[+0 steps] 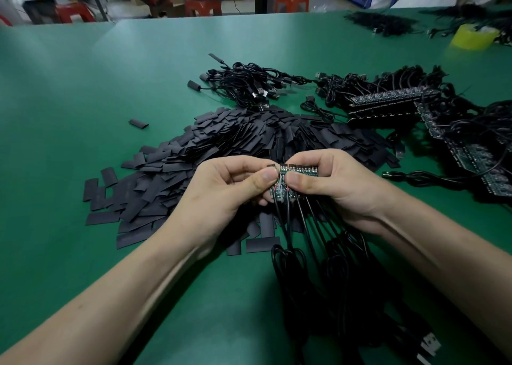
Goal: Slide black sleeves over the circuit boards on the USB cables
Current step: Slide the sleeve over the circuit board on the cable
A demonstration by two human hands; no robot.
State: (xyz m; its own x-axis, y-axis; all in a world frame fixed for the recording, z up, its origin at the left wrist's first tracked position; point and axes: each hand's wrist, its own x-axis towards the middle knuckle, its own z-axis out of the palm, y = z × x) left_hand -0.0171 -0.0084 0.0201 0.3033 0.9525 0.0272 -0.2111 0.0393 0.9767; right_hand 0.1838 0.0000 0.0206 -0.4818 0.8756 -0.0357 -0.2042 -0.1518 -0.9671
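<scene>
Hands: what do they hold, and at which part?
A row of circuit boards: the left hand pinches its left end, the right hand its right part. Cables hang below.

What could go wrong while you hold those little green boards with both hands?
Both the left hand and the right hand pinch the row of boards, so a hard bend might crack one or pull a wire loose. The cables hanging below look tangled and could snag. A dropped board might get lost in the pile of sleeves underneath.
</scene>
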